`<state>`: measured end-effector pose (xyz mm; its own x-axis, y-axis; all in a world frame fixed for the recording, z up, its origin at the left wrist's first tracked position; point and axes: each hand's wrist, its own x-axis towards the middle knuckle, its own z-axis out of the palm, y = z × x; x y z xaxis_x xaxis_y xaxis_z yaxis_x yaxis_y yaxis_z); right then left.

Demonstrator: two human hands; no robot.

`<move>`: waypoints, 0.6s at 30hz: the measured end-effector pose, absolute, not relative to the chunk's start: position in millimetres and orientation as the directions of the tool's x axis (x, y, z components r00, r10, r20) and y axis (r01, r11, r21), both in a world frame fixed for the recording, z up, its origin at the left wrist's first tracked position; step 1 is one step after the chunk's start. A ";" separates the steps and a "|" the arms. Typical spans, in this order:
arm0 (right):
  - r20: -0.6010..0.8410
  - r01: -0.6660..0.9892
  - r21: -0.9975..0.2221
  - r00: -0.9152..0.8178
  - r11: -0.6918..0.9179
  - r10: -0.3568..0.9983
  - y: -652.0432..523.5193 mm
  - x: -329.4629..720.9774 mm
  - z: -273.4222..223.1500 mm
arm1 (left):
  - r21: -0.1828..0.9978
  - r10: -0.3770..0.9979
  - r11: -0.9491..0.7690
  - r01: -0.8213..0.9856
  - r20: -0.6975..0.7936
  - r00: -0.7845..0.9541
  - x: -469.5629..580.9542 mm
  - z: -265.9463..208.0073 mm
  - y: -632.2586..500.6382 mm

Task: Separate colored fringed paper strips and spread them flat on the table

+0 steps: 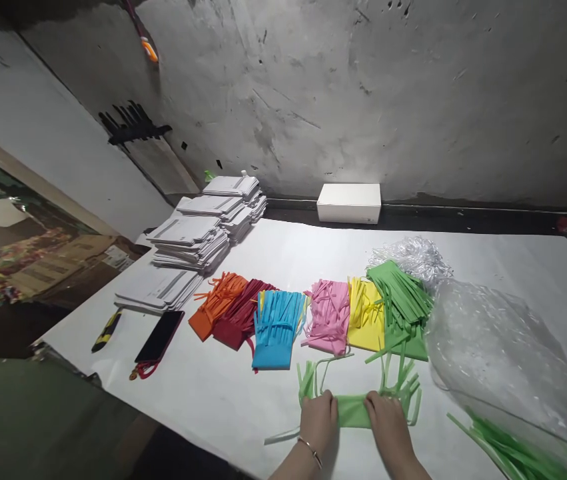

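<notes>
Near the front of the table lies a light green fringed tissue-like sheet, its cut strips spreading out at both ends. My left hand pinches its left part, fingers pressed together; a bracelet circles that wrist. On the right part, my right hand grips it in the same way. Just beyond lie folded fringed bundles: orange, dark red, blue, pink, yellow and green. A thin pale strip sticks out left of my left hand.
Stacks of flat white cardboard stand at the back left. A phone and a yellow-black cutter lie at the left edge. A white box sits by the wall. Clear plastic bags and green strips are on the right.
</notes>
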<state>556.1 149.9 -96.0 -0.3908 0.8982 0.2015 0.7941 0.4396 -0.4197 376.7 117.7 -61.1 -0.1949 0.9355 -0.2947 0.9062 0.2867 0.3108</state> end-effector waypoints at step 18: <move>0.487 0.568 -0.282 -0.610 0.773 0.625 135.3 545.3 -123.0 | 0.213 0.976 0.144 0.966 -0.193 -0.103 367.4 -71.1 116.4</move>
